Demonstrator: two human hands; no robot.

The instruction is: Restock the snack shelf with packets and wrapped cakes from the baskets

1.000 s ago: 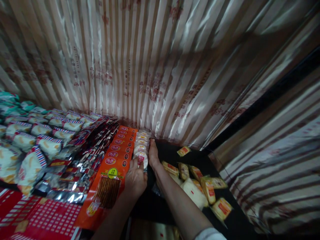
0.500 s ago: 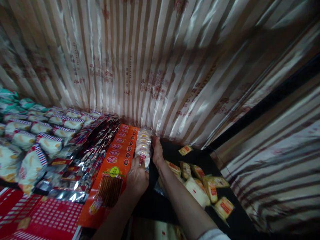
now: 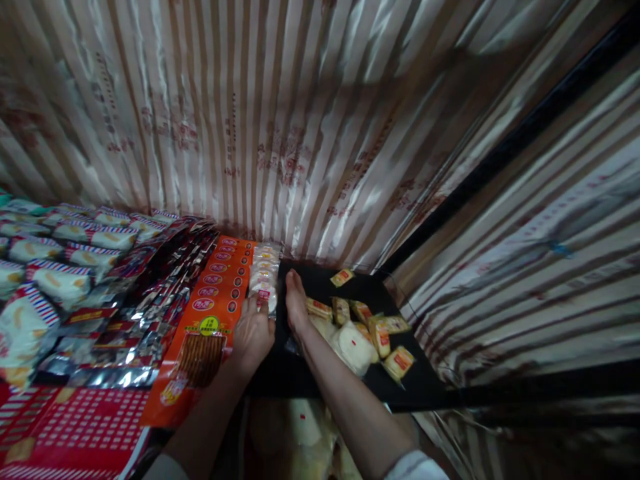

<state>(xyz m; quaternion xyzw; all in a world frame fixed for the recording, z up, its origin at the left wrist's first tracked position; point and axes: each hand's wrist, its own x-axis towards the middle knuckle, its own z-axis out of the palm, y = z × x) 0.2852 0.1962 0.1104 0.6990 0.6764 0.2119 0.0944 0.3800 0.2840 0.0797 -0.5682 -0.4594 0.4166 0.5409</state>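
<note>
My left hand (image 3: 254,337) is at the near end of a row of small white round snack packets (image 3: 265,270). Its fingers bend over the front packet, which has a pink label. My right hand (image 3: 296,300) stands on edge to the right of the row, fingers stretched and held together, holding nothing; a narrow dark gap shows between it and the packets. Left of the row lie overlapping orange snack bags (image 3: 213,293) with a stick-shaped snack pictured on the front one, partly covered by my left hand and forearm.
On the black shelf (image 3: 325,393), several yellow wrapped snacks (image 3: 380,337) and white round packets (image 3: 354,347) lie loose to the right. Dark silvery bags (image 3: 155,293) and white striped-top bags (image 3: 60,277) fill the left, above a red basket (image 3: 95,417). A striped curtain (image 3: 280,133) hangs behind.
The whole view has shifted, so the shelf and goods appear farther left. My right hand has come away slightly from the row. The left hand stays at the front packet.
</note>
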